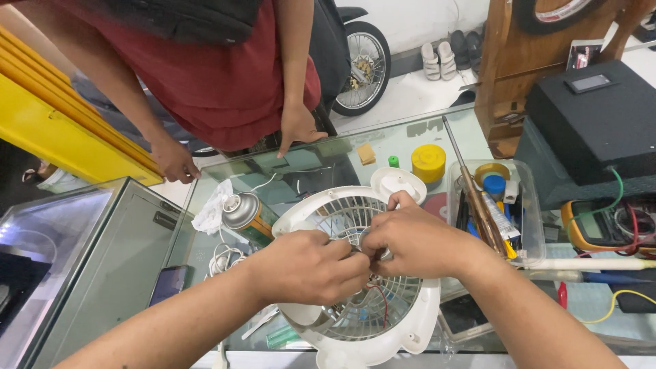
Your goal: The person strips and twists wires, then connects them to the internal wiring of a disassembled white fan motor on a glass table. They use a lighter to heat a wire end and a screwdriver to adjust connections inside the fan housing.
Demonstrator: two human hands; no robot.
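A white plastic fan housing [418, 321] with a round grille lies flat on the glass counter [321, 167]. My left hand [307, 266] and my right hand [417, 239] meet over the grille's centre, fingers pinched together on a small metal part there that my fingers mostly hide. Red wires [383, 304] show inside the grille below my hands. A white round cap [398, 183] lies just behind the housing.
A spray can [247, 217] and crumpled cloth [212, 208] sit left of the fan. A yellow cap [428, 162], a clear tray of tools [529, 205] and a multimeter [601, 229] are to the right. A person in a red shirt rests both hands [297, 130] on the counter's far edge.
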